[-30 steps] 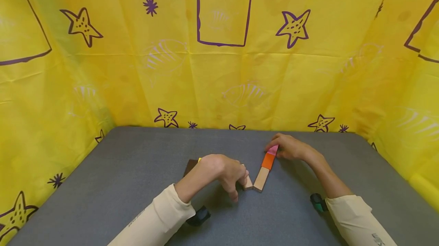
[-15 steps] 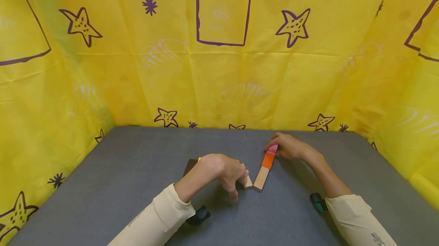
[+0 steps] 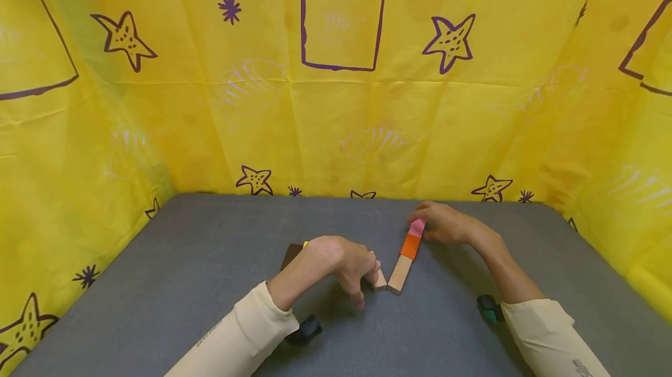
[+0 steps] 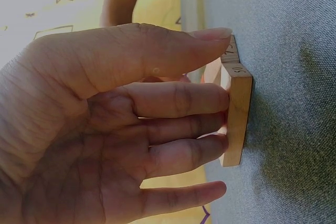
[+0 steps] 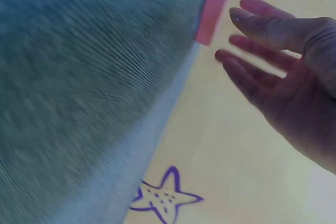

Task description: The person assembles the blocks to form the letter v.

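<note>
Two plain wooden blocks meet at their near ends in a V; the right one [image 3: 401, 274] continues into an orange block [image 3: 410, 245] and a pink block [image 3: 417, 227]. My left hand [image 3: 353, 266] rests its fingertips on the left wooden block [image 3: 380, 281], whose far part it hides; in the left wrist view the fingers [image 4: 184, 99] are straight against that block [image 4: 239, 116]. Beside the pink block is my right hand [image 3: 446, 223]. In the right wrist view the right hand [image 5: 286, 59] has its fingers spread apart from the pink block [image 5: 211, 17], holding nothing.
A dark brown block [image 3: 291, 255] and a bit of yellow [image 3: 305, 243] show behind the left forearm, mostly hidden. The grey table [image 3: 236, 219] ends at a yellow cloth [image 3: 325, 132] printed with starfish, which stands behind and at both sides.
My right hand has let go of the pink block and shifted slightly away, so more of the block shows. The left hand has not visibly moved.
</note>
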The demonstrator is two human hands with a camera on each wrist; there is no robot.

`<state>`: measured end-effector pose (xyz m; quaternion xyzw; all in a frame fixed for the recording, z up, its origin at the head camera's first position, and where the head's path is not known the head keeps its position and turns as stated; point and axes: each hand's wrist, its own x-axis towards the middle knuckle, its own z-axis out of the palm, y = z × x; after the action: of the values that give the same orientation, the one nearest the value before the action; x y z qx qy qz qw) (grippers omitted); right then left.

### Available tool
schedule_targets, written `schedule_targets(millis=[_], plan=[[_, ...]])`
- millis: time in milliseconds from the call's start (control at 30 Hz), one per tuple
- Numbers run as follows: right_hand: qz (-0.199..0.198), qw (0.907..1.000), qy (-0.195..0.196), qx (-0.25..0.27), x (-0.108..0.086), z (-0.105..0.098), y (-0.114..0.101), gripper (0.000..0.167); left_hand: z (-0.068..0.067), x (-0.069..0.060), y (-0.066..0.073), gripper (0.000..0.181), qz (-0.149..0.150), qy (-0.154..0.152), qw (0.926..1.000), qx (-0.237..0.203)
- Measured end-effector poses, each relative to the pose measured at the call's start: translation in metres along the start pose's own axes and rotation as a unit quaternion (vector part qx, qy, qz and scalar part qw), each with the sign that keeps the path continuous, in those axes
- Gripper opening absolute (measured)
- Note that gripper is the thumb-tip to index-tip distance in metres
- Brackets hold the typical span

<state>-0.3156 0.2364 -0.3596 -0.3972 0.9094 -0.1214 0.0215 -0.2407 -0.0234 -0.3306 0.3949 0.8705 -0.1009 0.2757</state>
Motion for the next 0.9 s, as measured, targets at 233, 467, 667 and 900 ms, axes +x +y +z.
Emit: schedule_targets(millis=[233, 467, 667, 900], plan=[[-0.01, 0.9954, -0.094, 0.013, -0.01, -0.019, -0.009, 0.044, 0.0, 0.0, 0.0, 0.051, 0.0, -0.001, 1.0, -0.004], [-0.014, 0.9928, -0.118, 0.014, -0.01, -0.021, -0.012, 0.046, 0.0, 0.0, 0.0, 0.052, 0.002, -0.002, 1.0, -0.006], [0.002, 0.9912, -0.131, 0.017, -0.011, -0.02, -0.012, 0.046, 0.002, 0.0, 0.0, 0.054, -0.002, -0.002, 0.9999, -0.01], [0.004, 0.9912, -0.132, 0.009, -0.01, -0.019, -0.012, 0.046, 0.001, -0.001, -0.001, 0.051, 0.005, -0.002, 0.9999, -0.012]])
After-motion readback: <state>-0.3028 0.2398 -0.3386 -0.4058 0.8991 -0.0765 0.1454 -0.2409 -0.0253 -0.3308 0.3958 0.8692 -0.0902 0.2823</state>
